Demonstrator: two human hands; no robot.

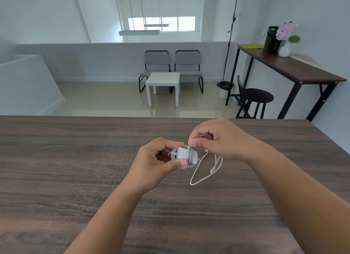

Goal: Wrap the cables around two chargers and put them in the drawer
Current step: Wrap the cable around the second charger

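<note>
Left arm: I see it rising from the near edge of the table toward the middle, forearm bare.
Left hand (157,157): palm turned right, thumb and fingers (179,164) curled, pinching the charger (182,154).
Right arm: comes in from the right edge, wrist bent inward.
Right hand (217,138): above and right of my left, fingers curled, thumb and forefinger pinching the cable (200,172).

Pale walls and a glossy tiled floor (106,100). At 12 o'clock, two grey chairs (171,68) behind a white side table (163,83); at 2 o'clock, a dark console table (291,68) and a black stool (258,98).
</note>
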